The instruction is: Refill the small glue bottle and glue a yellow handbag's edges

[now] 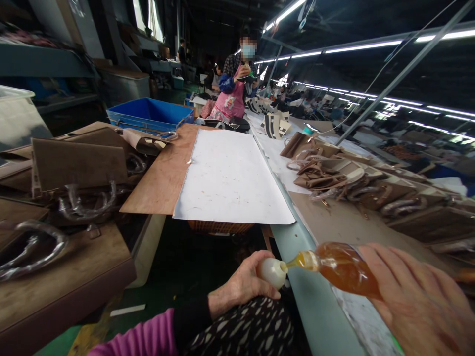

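My left hand (247, 282) is wrapped round a small white bottle (271, 272), whose open mouth points right. My right hand (415, 291) grips a larger clear bottle (345, 267) of amber liquid, tipped to the left. A yellowish neck on the larger bottle meets the mouth of the white one. Both bottles are over the front part of the pale green table edge (297, 262), near my patterned lap. The fingertips of my right hand are partly hidden behind the bottle.
A white sheet (230, 173) lies on a wooden board (166, 173) ahead. Brown bags with wrapped handles fill the left (81, 158) and right (371, 183). A blue crate (152, 113) is beyond. A person in a pink apron (232, 101) stands at the far end.
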`<state>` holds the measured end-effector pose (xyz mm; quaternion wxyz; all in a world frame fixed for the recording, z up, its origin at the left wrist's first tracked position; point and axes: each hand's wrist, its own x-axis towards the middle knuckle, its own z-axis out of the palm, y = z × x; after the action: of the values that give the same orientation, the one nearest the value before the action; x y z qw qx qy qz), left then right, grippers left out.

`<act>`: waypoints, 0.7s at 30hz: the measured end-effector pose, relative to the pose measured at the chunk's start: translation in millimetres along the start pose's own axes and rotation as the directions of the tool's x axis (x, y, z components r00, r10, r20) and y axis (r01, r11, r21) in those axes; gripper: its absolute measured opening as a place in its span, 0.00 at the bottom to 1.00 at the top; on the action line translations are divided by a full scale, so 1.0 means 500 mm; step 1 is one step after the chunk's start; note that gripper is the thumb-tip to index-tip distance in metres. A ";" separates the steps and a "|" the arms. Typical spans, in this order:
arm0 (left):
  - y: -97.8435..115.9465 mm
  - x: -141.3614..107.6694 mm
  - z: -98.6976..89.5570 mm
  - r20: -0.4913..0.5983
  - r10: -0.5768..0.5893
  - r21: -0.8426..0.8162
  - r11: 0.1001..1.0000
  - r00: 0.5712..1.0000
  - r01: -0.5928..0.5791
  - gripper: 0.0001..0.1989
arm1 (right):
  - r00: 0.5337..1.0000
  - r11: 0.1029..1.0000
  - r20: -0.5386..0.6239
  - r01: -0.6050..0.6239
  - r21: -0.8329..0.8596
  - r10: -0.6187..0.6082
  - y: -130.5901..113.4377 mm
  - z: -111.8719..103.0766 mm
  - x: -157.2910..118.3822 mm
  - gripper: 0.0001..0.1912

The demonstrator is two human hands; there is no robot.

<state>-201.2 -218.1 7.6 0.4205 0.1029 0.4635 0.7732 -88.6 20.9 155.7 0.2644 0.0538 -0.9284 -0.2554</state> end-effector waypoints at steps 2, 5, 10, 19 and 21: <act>0.003 -0.001 0.002 -0.003 -0.008 0.004 1.000 1.000 0.008 0.40 | 0.998 0.998 -0.018 0.054 -0.024 -0.054 0.002 -0.001 0.001 0.39; 0.002 0.000 0.003 -0.002 -0.023 0.011 1.000 1.000 0.023 0.40 | 0.997 0.996 -0.018 0.080 -0.025 -0.081 0.006 0.000 0.003 0.39; -0.004 0.005 0.000 0.017 -0.035 0.002 0.999 0.999 0.035 0.42 | 0.998 0.998 -0.013 0.067 -0.020 -0.067 0.009 0.000 0.000 0.40; 0.003 -0.002 0.006 0.022 -0.033 -0.002 0.999 0.999 0.033 0.40 | 0.998 0.998 -0.017 0.060 -0.021 -0.060 0.013 -0.007 -0.001 0.40; 0.001 -0.002 0.006 0.024 -0.034 0.006 0.999 0.999 0.034 0.40 | 0.998 0.998 -0.007 0.059 -0.024 -0.059 0.012 -0.008 -0.002 0.40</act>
<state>-199.1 -217.0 10.1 0.4389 0.1054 0.4622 0.7633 -85.8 24.5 161.1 0.2609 0.0788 -0.9223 -0.2741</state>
